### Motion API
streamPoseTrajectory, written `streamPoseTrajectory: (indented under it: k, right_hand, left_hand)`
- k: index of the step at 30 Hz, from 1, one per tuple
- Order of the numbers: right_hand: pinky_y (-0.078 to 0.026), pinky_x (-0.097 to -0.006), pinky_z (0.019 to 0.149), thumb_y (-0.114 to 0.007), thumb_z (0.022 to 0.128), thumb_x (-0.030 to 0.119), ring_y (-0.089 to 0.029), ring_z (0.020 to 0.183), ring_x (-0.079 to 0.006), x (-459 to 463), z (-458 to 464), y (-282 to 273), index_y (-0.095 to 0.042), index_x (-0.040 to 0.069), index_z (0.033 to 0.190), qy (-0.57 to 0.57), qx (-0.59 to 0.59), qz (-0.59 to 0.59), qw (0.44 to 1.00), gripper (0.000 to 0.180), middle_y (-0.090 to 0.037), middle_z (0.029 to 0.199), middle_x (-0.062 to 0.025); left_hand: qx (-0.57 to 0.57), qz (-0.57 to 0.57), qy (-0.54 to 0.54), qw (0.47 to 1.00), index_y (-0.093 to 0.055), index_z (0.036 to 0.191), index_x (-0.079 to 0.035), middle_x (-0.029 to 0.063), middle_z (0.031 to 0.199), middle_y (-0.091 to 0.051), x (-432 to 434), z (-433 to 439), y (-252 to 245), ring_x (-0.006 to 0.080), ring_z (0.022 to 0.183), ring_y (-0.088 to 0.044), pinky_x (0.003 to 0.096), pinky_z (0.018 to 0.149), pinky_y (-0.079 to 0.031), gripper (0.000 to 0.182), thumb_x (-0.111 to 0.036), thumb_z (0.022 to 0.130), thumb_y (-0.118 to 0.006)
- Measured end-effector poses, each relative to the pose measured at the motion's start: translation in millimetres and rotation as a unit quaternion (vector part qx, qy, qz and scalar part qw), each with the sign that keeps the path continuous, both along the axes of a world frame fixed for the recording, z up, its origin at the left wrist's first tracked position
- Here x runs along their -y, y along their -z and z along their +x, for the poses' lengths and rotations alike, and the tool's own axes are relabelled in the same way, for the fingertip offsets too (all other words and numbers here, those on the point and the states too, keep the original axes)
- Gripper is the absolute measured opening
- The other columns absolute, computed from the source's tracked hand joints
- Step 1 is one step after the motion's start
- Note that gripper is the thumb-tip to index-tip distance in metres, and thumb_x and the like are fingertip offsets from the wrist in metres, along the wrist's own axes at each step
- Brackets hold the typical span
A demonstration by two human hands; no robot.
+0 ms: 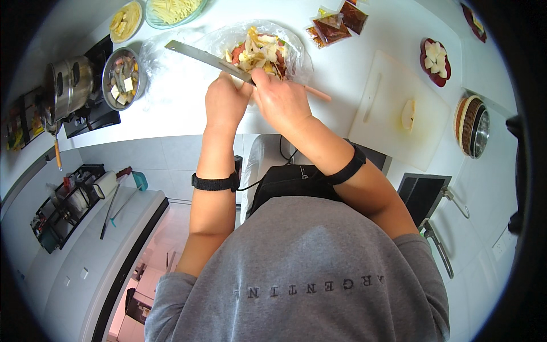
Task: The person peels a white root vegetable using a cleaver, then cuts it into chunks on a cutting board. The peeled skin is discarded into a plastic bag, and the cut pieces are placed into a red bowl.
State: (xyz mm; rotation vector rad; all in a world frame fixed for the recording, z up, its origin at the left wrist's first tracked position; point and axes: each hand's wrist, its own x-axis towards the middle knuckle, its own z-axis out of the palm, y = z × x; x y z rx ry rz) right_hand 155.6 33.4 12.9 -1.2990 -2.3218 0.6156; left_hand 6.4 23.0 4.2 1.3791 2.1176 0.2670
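Observation:
My right hand (280, 96) is closed around a cleaver-like kitchen knife (205, 58), near where its blade meets the pinkish handle. The blade points up and left across the near edge of a plastic-lined bowl (295, 47). In that bowl lies a heap of pale sliced pieces (265, 49) over reddish and yellow food. My left hand (226, 98) is beside the right one, below the blade, with its fingers bent around a pale piece of food that is mostly hidden.
A white cutting board (384, 94) with a pale wedge (408, 115) lies right. Sauce packets (335, 25) and a dark red dish (446, 70) of white chunks sit behind. Left are a metal bowl (142, 81) of seafood, a steel pot (70, 89) by the hob, and noodles (173, 8).

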Motion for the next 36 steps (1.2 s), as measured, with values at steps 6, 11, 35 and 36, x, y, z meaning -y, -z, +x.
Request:
streamPoseTrajectory:
  k: [6,11,35,36]
  right_hand:
    - [-0.055,-0.0416,0.052,-0.063,0.086,0.010,-0.069,0.061,-0.0304,-3.3,-6.1,17.7,-0.050,0.006,0.097,0.006,0.022,0.014,1.000,0.018,-0.066,0.068,-0.0103]
    - [-0.053,-0.0483,0.053,-0.064,0.090,0.014,-0.067,0.060,-0.0358,-16.5,5.2,26.5,-0.051,0.007,0.098,0.060,0.027,-0.042,0.997,0.017,-0.065,0.067,-0.0138]
    - [-0.051,-0.0506,0.066,-0.064,0.095,0.022,-0.065,0.072,-0.0423,-24.2,8.1,7.3,-0.055,0.000,0.098,0.086,-0.060,-0.182,0.978,0.024,-0.066,0.076,-0.0228]
    - [-0.051,-0.0505,0.066,-0.064,0.095,0.022,-0.065,0.072,-0.0421,-23.9,10.2,8.7,-0.055,0.000,0.099,0.084,-0.065,-0.172,0.979,0.024,-0.067,0.077,-0.0227]
  left_hand:
    - [0.051,-0.092,-0.010,0.994,-0.066,0.092,0.010,0.0257,0.082,-0.071,-9.1,-9.5,-0.7,0.0379,0.081,-0.072,0.0433,0.074,-0.056,0.042,-0.031,0.084,-0.070]
    - [0.231,-0.109,-0.072,0.964,-0.063,0.101,0.015,0.0214,0.081,-0.071,-5.2,-17.0,-7.8,0.0266,0.081,-0.073,0.0366,0.069,-0.058,0.041,-0.022,0.084,-0.068]
    - [0.388,0.062,-0.190,0.900,-0.048,0.134,0.001,0.0128,0.116,-0.066,17.1,-32.4,-4.3,0.0180,0.097,-0.068,0.0277,0.078,-0.057,0.049,-0.013,0.093,-0.069]
    - [0.369,0.049,-0.212,0.904,-0.047,0.134,0.002,0.0149,0.116,-0.065,17.2,-34.4,-3.8,0.0195,0.099,-0.068,0.0288,0.079,-0.058,0.048,-0.012,0.093,-0.068]
